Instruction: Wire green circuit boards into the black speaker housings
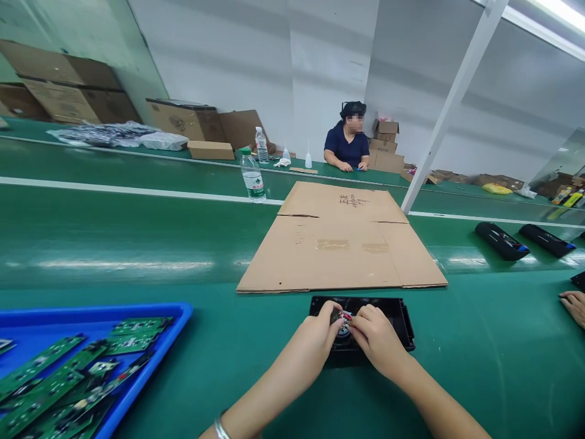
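Observation:
A black plastic housing lies flat on the green bench in front of me, with a round metallic part like a speaker inside it. Over its left half, my left hand pinches a small part with red wire between thumb and fingertips. From the other side my right hand closes its fingertips on the same red wire. The two hands almost meet, and their fingers cover much of the small part, so its exact kind stays hidden.
A blue tray with several green circuit boards is at left. Beyond the housing lies flattened cardboard, beside a water bottle. Black cases sit at right, near another person's hand. A person sits across.

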Available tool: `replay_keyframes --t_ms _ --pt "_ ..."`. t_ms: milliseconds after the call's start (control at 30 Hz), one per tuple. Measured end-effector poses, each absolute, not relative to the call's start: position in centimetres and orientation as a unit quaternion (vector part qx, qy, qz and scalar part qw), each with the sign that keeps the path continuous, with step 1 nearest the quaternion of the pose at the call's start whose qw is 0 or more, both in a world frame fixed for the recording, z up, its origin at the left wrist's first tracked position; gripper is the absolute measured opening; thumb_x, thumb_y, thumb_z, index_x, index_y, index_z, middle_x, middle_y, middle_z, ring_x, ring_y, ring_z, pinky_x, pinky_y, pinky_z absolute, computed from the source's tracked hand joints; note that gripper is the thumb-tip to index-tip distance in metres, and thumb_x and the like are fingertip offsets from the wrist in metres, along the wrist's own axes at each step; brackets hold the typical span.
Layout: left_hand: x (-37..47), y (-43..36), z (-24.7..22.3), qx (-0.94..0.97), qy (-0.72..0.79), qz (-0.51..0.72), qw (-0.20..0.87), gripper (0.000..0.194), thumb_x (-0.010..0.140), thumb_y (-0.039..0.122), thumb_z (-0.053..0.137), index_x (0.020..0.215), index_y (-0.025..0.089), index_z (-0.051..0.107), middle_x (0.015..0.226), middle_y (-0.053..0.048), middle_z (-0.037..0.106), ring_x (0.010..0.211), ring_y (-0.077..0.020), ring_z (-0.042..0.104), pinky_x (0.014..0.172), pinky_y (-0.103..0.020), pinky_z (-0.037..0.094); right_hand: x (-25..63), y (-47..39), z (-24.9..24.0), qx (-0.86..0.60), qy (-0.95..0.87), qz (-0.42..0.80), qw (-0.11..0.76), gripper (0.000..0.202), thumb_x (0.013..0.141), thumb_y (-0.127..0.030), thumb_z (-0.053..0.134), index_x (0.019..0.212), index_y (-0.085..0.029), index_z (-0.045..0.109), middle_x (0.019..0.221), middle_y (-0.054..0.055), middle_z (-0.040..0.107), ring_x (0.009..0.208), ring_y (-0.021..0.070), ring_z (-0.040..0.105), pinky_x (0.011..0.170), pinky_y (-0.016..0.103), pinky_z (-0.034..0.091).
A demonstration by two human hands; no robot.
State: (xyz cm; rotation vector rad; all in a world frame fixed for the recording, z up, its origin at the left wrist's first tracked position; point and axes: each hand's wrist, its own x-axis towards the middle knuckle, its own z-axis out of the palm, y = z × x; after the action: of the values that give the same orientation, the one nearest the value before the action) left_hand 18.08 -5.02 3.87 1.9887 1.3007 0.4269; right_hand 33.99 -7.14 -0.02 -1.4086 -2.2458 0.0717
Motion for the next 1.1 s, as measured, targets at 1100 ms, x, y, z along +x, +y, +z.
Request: replay_keyframes --t_ms 1100 --pt "17.71 -4.51 4.18 0.826 0.428 0.113 0.35 0.029 0.086 0.029 0.028 0.106 0.019 0.046 0.075 -0.005 0.059 0.067 -0.0205 0.054 0.055 -0.027 0.033 34.16 -7.19 -0.14 -0.478 -0.843 0.055 0.241 0.024 0.087 -0.015 0.037 0.067 -0.015 0.049 0.068 0.003 0.048 0.065 0.0145 0.039 0.054 0.026 0.033"
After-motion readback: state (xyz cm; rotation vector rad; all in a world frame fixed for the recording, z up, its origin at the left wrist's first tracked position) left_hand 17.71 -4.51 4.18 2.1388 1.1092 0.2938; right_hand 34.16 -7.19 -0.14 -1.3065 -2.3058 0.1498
